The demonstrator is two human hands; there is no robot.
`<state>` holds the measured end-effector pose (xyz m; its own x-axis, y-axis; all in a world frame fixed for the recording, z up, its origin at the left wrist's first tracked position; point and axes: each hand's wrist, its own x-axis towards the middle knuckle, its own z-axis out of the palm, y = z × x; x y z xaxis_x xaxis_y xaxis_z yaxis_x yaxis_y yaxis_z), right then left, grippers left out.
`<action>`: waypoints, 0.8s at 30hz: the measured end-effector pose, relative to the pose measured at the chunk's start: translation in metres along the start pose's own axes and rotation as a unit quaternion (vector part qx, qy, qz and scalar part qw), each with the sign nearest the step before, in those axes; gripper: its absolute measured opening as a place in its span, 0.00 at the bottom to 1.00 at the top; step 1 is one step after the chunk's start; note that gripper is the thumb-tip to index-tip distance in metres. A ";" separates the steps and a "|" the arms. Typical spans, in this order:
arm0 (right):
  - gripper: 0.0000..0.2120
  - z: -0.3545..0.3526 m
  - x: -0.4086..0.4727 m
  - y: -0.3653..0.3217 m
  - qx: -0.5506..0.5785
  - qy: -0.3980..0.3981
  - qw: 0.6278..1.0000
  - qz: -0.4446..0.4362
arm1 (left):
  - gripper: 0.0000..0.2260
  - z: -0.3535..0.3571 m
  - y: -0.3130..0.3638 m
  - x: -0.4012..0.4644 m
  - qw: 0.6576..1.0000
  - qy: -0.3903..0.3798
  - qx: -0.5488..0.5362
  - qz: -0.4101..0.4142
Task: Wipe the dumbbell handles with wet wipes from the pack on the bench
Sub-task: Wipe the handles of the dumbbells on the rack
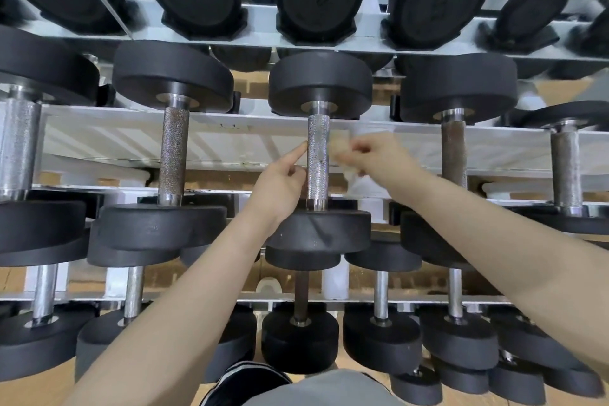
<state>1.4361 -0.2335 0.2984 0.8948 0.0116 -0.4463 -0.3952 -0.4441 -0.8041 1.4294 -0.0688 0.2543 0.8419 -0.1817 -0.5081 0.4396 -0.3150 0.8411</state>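
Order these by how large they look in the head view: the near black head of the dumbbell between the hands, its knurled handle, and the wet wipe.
1. Near black head, largest.
2. Knurled handle.
3. Wet wipe, smallest; it is blurred and partly hidden by the right hand, so its true size is unsure.

rack (131, 138): white metal, several tiers
floor (29, 386): wood, light brown
shoe (245, 379): black with white stripes, at bottom edge

Single head-worn view — looking forward and down, close over the dumbbell rack (230, 135)
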 end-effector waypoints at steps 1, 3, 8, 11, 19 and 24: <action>0.12 -0.003 0.007 0.001 0.116 0.045 0.992 0.036 | 0.21 0.000 0.000 -0.001 1.000 0.002 0.003 0.002; 0.10 0.001 0.024 0.002 0.305 0.070 0.944 0.105 | 0.21 0.000 0.002 -0.002 1.000 0.000 0.010 0.010; 0.12 0.028 0.059 0.002 0.418 0.077 0.894 0.143 | 0.22 0.001 0.005 -0.004 1.000 0.000 -0.005 0.016; 0.16 0.021 0.048 0.014 0.300 0.003 0.943 0.145 | 0.22 0.000 0.006 -0.004 1.000 0.001 -0.008 0.017; 0.10 0.012 0.010 0.021 -0.073 -0.157 0.978 0.120 | 0.23 0.002 0.007 -0.003 1.000 0.006 -0.004 0.008; 0.12 0.008 0.037 -0.005 0.254 0.047 0.948 0.184 | 0.23 0.002 0.007 -0.005 1.000 0.010 -0.010 0.010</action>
<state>1.4699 -0.2241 0.2825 0.6819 -0.1516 -0.7156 -0.7120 0.0864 -0.6968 1.4282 -0.0718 0.2625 0.8565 -0.1693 -0.4876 0.4288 -0.2927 0.8547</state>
